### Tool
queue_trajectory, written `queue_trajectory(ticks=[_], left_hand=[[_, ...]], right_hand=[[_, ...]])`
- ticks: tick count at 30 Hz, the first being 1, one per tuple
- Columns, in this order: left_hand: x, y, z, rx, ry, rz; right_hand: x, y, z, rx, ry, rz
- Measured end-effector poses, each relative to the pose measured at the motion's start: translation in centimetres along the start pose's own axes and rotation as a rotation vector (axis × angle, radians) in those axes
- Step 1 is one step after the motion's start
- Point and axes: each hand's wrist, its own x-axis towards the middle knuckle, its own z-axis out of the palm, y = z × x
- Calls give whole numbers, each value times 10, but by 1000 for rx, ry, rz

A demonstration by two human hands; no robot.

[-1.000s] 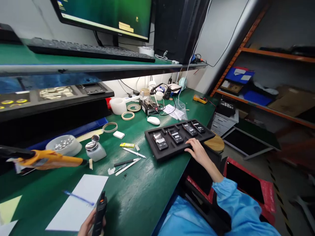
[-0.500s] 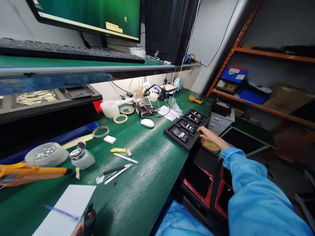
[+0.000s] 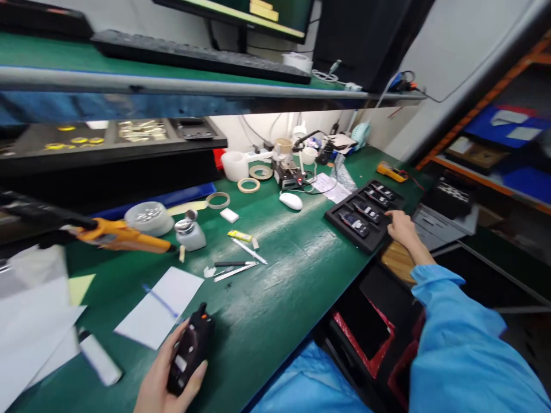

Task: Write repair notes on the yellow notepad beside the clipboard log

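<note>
— Where's the black radio point(image 3: 189, 350)?
— In my left hand point(image 3: 166, 376), low at the tabletop's point(image 3: 279, 298) near edge, fingers wrapped around it. Its long axis points up and away from me.
— And the black tray point(image 3: 333, 218)?
— Well off to the right. My right hand point(image 3: 402, 228), arm outstretched, touches its near corner. I cannot tell whether those fingers grip the rim.

Black handset point(image 3: 189, 350) tilted, held low front; black tray point(image 3: 344, 232), devices point(image 3: 353, 221) slotted, right.

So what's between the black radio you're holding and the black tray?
Just bare green mat, in the head view. The radio sits in the left hand; the right hand is at the tray's edge.
</note>
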Motion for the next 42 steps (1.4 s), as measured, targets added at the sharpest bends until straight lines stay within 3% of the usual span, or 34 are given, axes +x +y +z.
queue_trajectory(ticks=[2, 4, 10, 12, 15, 18, 22, 26, 31, 34, 37, 40, 42], left_hand=[[5, 12, 2, 13, 46, 76], [11, 19, 4, 33, 68, 194], [23, 40, 1, 114, -58, 623], [27, 45, -4, 193, 12, 750], [33, 46, -10, 251, 61, 776], [37, 43, -13, 278, 51, 751], [43, 41, -5, 297, -24, 686], [46, 47, 9, 300, -112, 617], [53, 50, 4, 352, 23, 663], [67, 34, -27, 466, 190, 609], [80, 7, -76, 570, 364, 354], [85, -24, -126, 652, 430, 62], [83, -41, -151, 674, 396, -81]], right_hand=[[-5, -41, 0, 31, 185, -79], [-20, -101, 7, 156, 262, -311], [-103, -317, 66, 450, 5, -1151], [-120, -371, 89, 484, -50, -1284], [-121, -422, 117, 519, -53, -1308], [-106, -439, 136, 526, -87, -1244], [-90, -432, 149, 478, -136, -1209], [-85, -427, 156, 443, -4, -1114], [-87, -435, 154, 615, 108, -1141], [-95, -442, 140, 753, 66, -1266], [-111, -446, 117, 755, -29, -1454], [-133, -445, 99, 675, -192, -1625], [-144, -441, 95, 619, -277, -1674]])
